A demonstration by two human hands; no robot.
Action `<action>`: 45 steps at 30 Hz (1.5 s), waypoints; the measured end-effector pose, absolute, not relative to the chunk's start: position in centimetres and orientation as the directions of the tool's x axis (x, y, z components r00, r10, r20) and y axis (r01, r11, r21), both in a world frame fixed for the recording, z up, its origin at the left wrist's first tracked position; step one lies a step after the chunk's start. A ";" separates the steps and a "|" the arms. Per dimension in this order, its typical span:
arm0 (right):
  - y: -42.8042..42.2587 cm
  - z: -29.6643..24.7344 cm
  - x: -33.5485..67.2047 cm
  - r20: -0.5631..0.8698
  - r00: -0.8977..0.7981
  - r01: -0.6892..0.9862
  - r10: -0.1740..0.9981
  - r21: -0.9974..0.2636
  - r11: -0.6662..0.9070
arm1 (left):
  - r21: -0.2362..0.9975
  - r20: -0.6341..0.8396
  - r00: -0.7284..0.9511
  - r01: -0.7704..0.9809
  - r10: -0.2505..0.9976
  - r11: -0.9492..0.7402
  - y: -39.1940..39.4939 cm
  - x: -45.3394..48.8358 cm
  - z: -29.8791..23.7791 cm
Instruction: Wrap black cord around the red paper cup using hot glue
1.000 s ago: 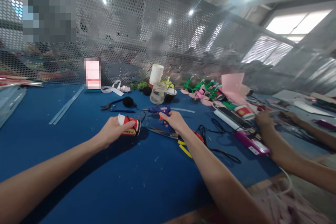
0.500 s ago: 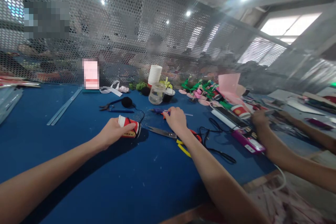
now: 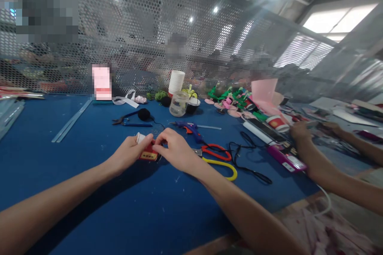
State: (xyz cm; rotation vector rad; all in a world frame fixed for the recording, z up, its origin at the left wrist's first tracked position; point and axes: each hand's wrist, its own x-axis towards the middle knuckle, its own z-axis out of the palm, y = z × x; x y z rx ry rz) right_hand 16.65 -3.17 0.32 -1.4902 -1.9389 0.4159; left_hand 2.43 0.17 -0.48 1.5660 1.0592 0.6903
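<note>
My left hand point(image 3: 130, 155) grips a small red paper cup point(image 3: 148, 154) with a white end and a yellow label, tipped on its side just above the table. My right hand point(image 3: 173, 149) is at the cup's other end, its thumb and fingers pinched together. Whatever they hold is hidden. Black yarn runs from a black ball point(image 3: 144, 114) toward this spot and passes behind the right fingers. Beyond the right hand lies a blue glue gun point(image 3: 189, 128) with an orange trigger. Scissors point(image 3: 220, 162) with red and yellow handles lie by the right wrist, their blades mostly covered.
Pliers point(image 3: 122, 120) lie beside the yarn ball. Farther back stand a clear jar point(image 3: 178, 104) and stacked white cups point(image 3: 176, 81). A purple-ended power strip point(image 3: 284, 157) and black cord are on the right, near another person's hand point(image 3: 301, 131). A mesh partition point(image 3: 134, 48) closes the back.
My right hand has let go of the glue gun and moved left and nearer to the cup, where its fingers pinch. The left hand still holds the cup.
</note>
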 end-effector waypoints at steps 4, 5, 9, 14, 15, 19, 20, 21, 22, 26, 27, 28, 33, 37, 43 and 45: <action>-3.5 0.5 17.2 0.283 -0.062 0.564 0.957 -0.781 0.268 | 0.976 -0.177 0.424 0.193 0.888 0.103 0.1 2.6 -0.1; -3.6 0.5 17.4 0.262 -0.045 0.499 0.964 -0.830 0.249 | 0.974 -0.210 0.429 0.167 0.878 0.152 0.0 2.7 0.1; -3.5 -0.1 17.9 0.267 -0.022 0.245 0.963 -0.933 0.264 | 0.957 -0.290 0.437 0.116 0.851 0.266 -0.2 2.8 0.7; -3.2 -0.7 18.4 0.287 -0.016 0.164 0.958 -0.944 0.285 | 0.962 -0.274 0.451 0.125 0.849 0.244 -0.3 2.7 0.5; -3.1 -0.7 18.4 0.282 -0.007 0.160 0.959 -0.947 0.279 | 0.964 -0.265 0.455 0.137 0.850 0.227 -0.4 2.7 0.5; -3.1 -0.8 18.5 0.275 0.035 0.162 0.961 -0.950 0.266 | 0.971 -0.214 0.462 0.194 0.861 0.137 -0.6 2.6 0.3; -3.1 -0.8 18.5 0.273 0.042 0.164 0.961 -0.951 0.263 | 0.973 -0.199 0.460 0.200 0.865 0.118 -0.7 2.6 0.2; -3.1 -0.9 18.5 0.272 0.046 0.165 0.961 -0.951 0.261 | 0.975 -0.182 0.456 0.200 0.871 0.099 -0.7 2.6 0.2; -3.1 -0.9 18.5 0.272 0.051 0.164 0.961 -0.951 0.261 | 0.977 -0.166 0.452 0.196 0.876 0.084 -0.8 2.5 0.2; -3.0 -1.0 18.5 0.268 0.068 0.156 0.961 -0.954 0.255 | 0.984 -0.120 0.442 0.170 0.889 0.048 -0.8 2.5 0.2; -3.0 -1.0 18.5 0.264 0.073 0.153 0.962 -0.956 0.251 | 0.985 -0.113 0.444 0.165 0.889 0.043 -0.8 2.5 0.2; -3.0 -1.1 18.5 0.259 0.075 0.149 0.963 -0.958 0.246 | 0.986 -0.107 0.447 0.162 0.888 0.037 -0.8 2.5 0.1; -3.0 -1.1 18.5 0.245 0.075 0.130 0.967 -0.963 0.234 | 0.988 -0.081 0.466 0.152 0.881 0.010 -0.8 2.4 -0.2; -3.0 -1.1 18.4 0.229 0.074 0.115 0.971 -0.969 0.220 | 0.988 -0.065 0.471 0.154 0.880 -0.009 -0.8 2.4 -0.4; -3.0 -1.0 18.4 0.210 0.083 0.101 0.974 -0.974 0.201 | 0.989 -0.038 0.464 0.144 0.885 -0.033 -1.0 2.4 -0.2; -3.0 -1.0 18.4 0.201 0.083 0.090 0.976 -0.977 0.193 | 0.991 -0.034 0.454 0.130 0.890 -0.029 -1.1 2.4 -0.1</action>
